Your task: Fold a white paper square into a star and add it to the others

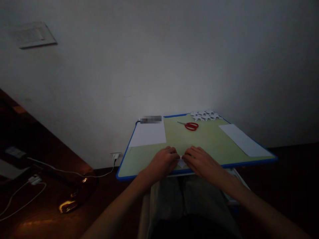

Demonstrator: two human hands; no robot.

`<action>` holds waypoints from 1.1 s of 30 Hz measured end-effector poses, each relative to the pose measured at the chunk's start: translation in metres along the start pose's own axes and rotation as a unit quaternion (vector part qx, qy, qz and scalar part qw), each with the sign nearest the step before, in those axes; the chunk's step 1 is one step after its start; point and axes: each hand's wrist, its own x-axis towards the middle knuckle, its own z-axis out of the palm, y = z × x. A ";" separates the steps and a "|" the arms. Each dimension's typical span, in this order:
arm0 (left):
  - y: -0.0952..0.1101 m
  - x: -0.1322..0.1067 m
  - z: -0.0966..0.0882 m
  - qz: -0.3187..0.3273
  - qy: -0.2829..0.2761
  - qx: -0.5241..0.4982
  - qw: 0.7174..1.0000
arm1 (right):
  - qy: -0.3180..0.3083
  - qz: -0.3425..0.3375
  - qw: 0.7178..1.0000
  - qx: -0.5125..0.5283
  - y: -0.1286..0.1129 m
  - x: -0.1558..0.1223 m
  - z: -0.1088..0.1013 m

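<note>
Close to the front edge of a pale green table (199, 146) with a blue rim, a small folded white paper (182, 163) lies between my hands. My left hand (166, 160) grips its left side with curled fingers. On the other side, the bent fingers of my right hand (198, 159) pinch the paper. The fingertips hide part of it. Beyond my hands lies a pair of scissors (191, 126) with red handles, its blades pointing left. Several folded white paper pieces (206, 115) are grouped at the far right edge.
A white sheet (149, 134) lies at the table's left, with a blurred dark object (151, 119) at its top. Another white strip of paper (244, 141) lies along the right edge. Behind stands a wall (174, 66); a white cable (74, 172) runs to an outlet (116, 156).
</note>
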 end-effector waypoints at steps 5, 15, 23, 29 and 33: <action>0.002 0.004 -0.001 -0.021 -0.010 -0.006 1.000 | -0.040 0.003 0.999 0.020 0.003 0.004 -0.002; -0.001 0.025 -0.002 -0.141 0.005 -0.076 0.987 | -0.132 0.082 0.982 0.103 0.017 0.030 -0.013; -0.012 0.030 -0.005 -0.182 -0.015 -0.177 0.967 | -0.273 0.086 0.947 0.146 0.036 0.069 -0.031; -0.017 0.035 -0.013 -0.182 -0.040 -0.208 0.960 | -0.326 0.091 0.930 0.142 0.038 0.083 -0.034; -0.021 0.047 -0.014 -0.182 -0.065 -0.206 0.959 | -0.357 0.103 0.919 0.135 0.040 0.092 -0.034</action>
